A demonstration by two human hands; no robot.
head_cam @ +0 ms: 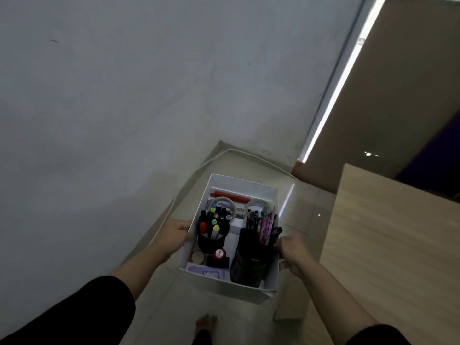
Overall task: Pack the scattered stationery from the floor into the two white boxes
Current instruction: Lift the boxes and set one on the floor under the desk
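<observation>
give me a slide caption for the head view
Both hands, left and right, carry a white box packed with stationery above the tiled floor.

Both forearms are bare from about the elbow down. The left sleeve [74, 317] is black, loose and wide at its hem, ending near the elbow; the right sleeve [378, 336] is black too, only its edge showing at the bottom corner. The left hand [175, 235] and right hand [292, 250] wear no gloves, and no rings or watch can be made out, though the dim light makes that uncertain. A bare foot [205, 323] shows below, above what may be a dark trouser hem.
</observation>
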